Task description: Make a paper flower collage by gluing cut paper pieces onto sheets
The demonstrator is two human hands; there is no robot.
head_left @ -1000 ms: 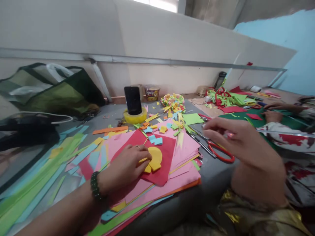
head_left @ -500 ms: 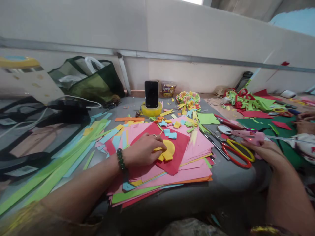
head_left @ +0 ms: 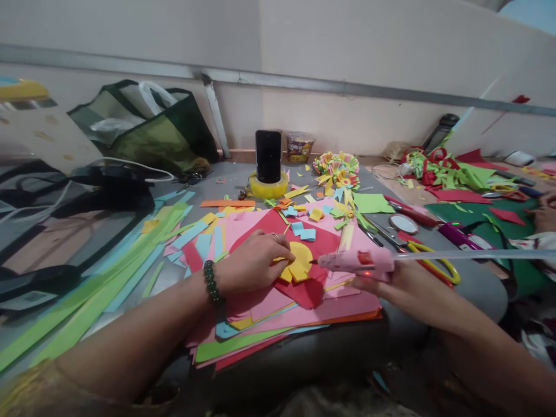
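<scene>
My left hand (head_left: 260, 259), with a ring and a green bead bracelet, pinches the left edge of a yellow paper piece (head_left: 300, 259). That piece is rounded, with folded tabs along its lower side, and lies on a red paper sheet (head_left: 322, 249). In my right hand (head_left: 403, 286) is a pink hot glue gun (head_left: 358, 262), its fingers wrapped round the handle. A clear glue stick (head_left: 469, 253) sticks out of its back, and the nozzle is right beside the yellow piece's right edge. Underneath is a stack of coloured paper (head_left: 304, 315).
Scissors (head_left: 438, 269) with red and yellow handles lie right of the stack. Behind it, a phone (head_left: 268, 156) stands in a yellow tape roll (head_left: 260, 186). Green paper strips (head_left: 108, 272) spread leftward. A co-worker's hand (head_left: 546, 211) shows at far right.
My right hand has brought the glue gun leftward from beside the scissors to the yellow paper piece. My left hand stays at the piece; the view has shifted slightly.
</scene>
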